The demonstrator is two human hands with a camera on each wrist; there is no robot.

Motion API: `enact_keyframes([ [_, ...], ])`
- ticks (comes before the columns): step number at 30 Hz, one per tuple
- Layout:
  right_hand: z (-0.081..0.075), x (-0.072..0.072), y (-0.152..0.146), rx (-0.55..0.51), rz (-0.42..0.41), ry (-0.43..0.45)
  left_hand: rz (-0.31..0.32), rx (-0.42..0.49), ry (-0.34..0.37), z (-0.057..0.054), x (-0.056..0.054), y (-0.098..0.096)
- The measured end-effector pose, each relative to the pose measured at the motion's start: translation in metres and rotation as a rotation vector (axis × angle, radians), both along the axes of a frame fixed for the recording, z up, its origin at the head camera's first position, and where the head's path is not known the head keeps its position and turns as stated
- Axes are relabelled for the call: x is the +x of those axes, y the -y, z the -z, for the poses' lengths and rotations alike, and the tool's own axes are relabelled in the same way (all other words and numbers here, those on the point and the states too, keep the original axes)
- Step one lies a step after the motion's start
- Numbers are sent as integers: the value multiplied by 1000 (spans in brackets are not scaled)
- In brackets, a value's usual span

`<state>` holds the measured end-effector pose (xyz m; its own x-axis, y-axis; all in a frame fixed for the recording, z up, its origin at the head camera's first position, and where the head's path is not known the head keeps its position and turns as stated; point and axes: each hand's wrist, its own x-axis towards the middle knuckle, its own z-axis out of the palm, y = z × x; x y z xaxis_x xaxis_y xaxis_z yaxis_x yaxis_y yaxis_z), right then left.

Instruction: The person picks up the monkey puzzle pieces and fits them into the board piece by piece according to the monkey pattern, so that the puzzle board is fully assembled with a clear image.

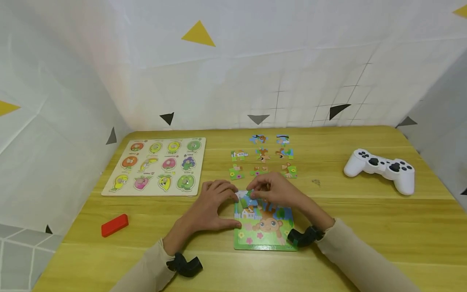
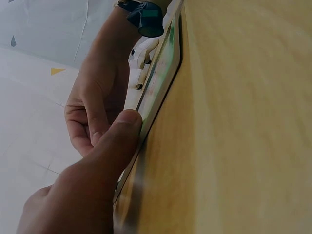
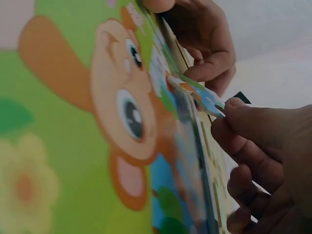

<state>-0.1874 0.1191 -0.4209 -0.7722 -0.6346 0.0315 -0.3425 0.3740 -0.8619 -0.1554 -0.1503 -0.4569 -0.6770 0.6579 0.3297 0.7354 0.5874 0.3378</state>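
A jigsaw board [image 1: 262,246] with a printed monkey picture lies flat on the table. My right hand [image 1: 274,190] is over its top edge, thumb and fingertips pinching a jigsaw piece [image 3: 207,97] with blue and green on it. That piece is tilted over the board's upper left part. At the board's left side my left hand [image 1: 215,207] holds the edge, its thumb [image 2: 127,119] on the rim and its bent fingers by the upper left corner. Several loose jigsaw pieces [image 1: 262,155] lie in rows just beyond the board.
At the back left is a wooden fruit board [image 1: 157,172] with knobbed pieces. A red block [image 1: 114,225] sits at the left, and a white game controller [image 1: 381,169] rests at the right. A pale patterned backdrop [image 1: 233,81] rises behind the table.
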Motion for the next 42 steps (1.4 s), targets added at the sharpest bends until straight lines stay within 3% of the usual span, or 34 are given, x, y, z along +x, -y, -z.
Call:
enact_keyframes([
  [13, 5, 4, 5, 69, -40, -119, -5, 1, 4, 2, 0, 1],
  [26, 4, 11, 11, 152, 26, -219, -2, 4, 11, 1, 1, 0],
  [31, 3, 9, 10, 163, -9, -239, -1, 9, 21, 1, 1, 1],
  [35, 3, 7, 9, 199, -58, -315, -1, 12, 30, 0, 2, 0],
  [42, 3, 6, 8, 258, -65, -389, 3, 15, 29, 0, 1, 0],
])
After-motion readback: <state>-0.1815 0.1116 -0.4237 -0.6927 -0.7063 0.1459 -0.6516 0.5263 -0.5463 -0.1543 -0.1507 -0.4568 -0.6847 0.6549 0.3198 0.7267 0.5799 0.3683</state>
